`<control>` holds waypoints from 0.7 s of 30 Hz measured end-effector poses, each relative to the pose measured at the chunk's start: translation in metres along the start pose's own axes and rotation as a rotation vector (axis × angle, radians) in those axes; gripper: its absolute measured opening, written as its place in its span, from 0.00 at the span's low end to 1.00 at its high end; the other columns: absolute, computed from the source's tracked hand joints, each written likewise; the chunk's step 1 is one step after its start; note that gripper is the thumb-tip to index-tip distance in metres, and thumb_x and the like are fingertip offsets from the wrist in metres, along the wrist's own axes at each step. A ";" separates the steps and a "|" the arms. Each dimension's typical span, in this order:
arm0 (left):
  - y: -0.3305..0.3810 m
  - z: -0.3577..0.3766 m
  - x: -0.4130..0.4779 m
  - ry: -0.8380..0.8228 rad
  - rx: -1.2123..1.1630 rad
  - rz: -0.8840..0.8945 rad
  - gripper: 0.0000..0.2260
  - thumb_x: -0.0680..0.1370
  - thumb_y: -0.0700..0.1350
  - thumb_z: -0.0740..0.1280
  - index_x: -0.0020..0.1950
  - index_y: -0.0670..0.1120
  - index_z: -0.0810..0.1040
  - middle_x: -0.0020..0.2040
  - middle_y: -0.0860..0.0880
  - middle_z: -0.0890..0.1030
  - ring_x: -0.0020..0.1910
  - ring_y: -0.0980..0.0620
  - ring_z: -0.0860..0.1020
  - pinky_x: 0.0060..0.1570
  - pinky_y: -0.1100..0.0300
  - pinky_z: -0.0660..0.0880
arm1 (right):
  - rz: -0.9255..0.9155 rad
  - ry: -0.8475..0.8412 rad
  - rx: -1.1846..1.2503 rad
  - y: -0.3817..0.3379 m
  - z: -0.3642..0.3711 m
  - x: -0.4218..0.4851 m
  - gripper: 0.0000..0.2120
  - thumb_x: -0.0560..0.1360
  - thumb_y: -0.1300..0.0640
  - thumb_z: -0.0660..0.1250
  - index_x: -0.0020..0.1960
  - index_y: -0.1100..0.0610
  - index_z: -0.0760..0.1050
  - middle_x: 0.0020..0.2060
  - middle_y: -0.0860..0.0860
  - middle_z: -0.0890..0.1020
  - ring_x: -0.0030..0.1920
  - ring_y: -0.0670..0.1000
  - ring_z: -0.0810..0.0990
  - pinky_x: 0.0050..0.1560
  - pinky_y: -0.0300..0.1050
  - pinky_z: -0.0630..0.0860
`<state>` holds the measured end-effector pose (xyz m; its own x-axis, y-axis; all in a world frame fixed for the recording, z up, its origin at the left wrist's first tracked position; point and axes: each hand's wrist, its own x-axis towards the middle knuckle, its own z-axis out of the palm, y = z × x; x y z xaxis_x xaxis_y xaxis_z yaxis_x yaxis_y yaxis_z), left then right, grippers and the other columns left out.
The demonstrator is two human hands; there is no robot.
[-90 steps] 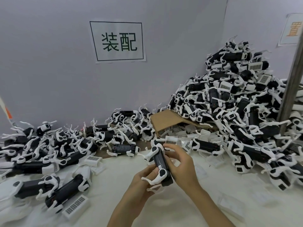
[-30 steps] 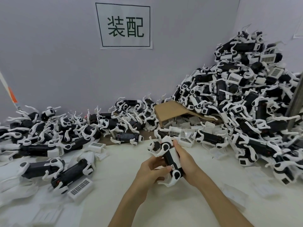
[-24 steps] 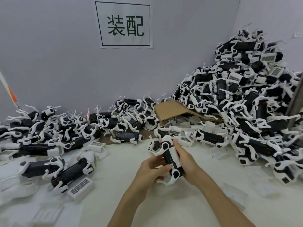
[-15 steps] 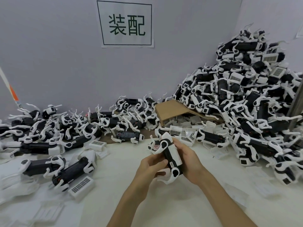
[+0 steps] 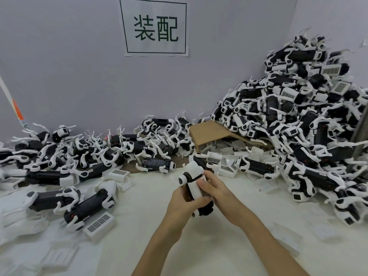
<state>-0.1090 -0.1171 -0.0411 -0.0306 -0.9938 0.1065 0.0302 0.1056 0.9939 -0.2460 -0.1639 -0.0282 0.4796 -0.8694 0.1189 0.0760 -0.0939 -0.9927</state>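
The toy [image 5: 191, 172] has a black body with white legs. It is in the middle, held up over the pale surface [image 5: 147, 212], just in front of the other toys. Both hands hold it. The left hand [image 5: 182, 204] wraps round it from the left side and from below, with its fingers curled over the body. The right hand [image 5: 216, 193] grips it from the right side. The right thumb rests on a white part [image 5: 196, 191] with thin dark lines that sits on the toy's body. The toy points away from the person, with one rounded white end up at the far side.

A brown box [image 5: 211, 131] lies open on its side behind the toy. Small white parts [image 5: 226, 168] spill out of it. To the right, a big heap [image 5: 298, 126] of the same toys climbs high up the wall [image 5: 69, 66]. To the left, a low heap [image 5: 65, 156] of them spreads along the wall. Two toys [image 5: 89, 205] lie on their own at the front left, just beside one more white part with lines [image 5: 99, 226]. A white sign [image 5: 156, 26] with two dark green signs of writing hangs on the wall above. A white and orange strip [image 5: 14, 105] leans at the far left.
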 end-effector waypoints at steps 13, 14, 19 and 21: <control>-0.002 0.000 0.000 -0.027 0.001 0.015 0.18 0.72 0.48 0.71 0.61 0.48 0.79 0.53 0.45 0.85 0.57 0.43 0.82 0.52 0.47 0.75 | -0.081 0.027 -0.030 -0.002 0.003 -0.002 0.15 0.75 0.47 0.69 0.59 0.51 0.80 0.51 0.50 0.86 0.53 0.48 0.85 0.49 0.37 0.78; -0.002 0.000 0.000 -0.032 0.003 0.019 0.19 0.72 0.47 0.71 0.62 0.47 0.78 0.53 0.45 0.85 0.56 0.45 0.83 0.52 0.49 0.76 | -0.090 0.028 -0.027 -0.002 0.003 -0.002 0.14 0.76 0.48 0.69 0.59 0.51 0.80 0.52 0.51 0.86 0.53 0.49 0.85 0.50 0.37 0.78; -0.002 0.000 0.001 -0.051 -0.016 0.035 0.20 0.72 0.45 0.70 0.64 0.45 0.77 0.54 0.47 0.86 0.55 0.51 0.84 0.48 0.61 0.78 | -0.115 0.024 -0.035 0.000 0.005 -0.001 0.16 0.75 0.46 0.70 0.59 0.51 0.80 0.53 0.51 0.86 0.54 0.50 0.84 0.51 0.38 0.78; -0.003 0.000 0.001 -0.052 -0.028 0.043 0.20 0.72 0.44 0.70 0.63 0.44 0.77 0.53 0.47 0.86 0.53 0.51 0.84 0.46 0.64 0.78 | -0.122 0.027 -0.037 0.001 0.004 -0.001 0.14 0.76 0.48 0.69 0.60 0.51 0.80 0.53 0.51 0.86 0.54 0.49 0.84 0.51 0.37 0.78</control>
<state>-0.1090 -0.1180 -0.0437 -0.0807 -0.9853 0.1507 0.0604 0.1461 0.9874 -0.2428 -0.1614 -0.0290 0.4447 -0.8634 0.2384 0.0996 -0.2169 -0.9711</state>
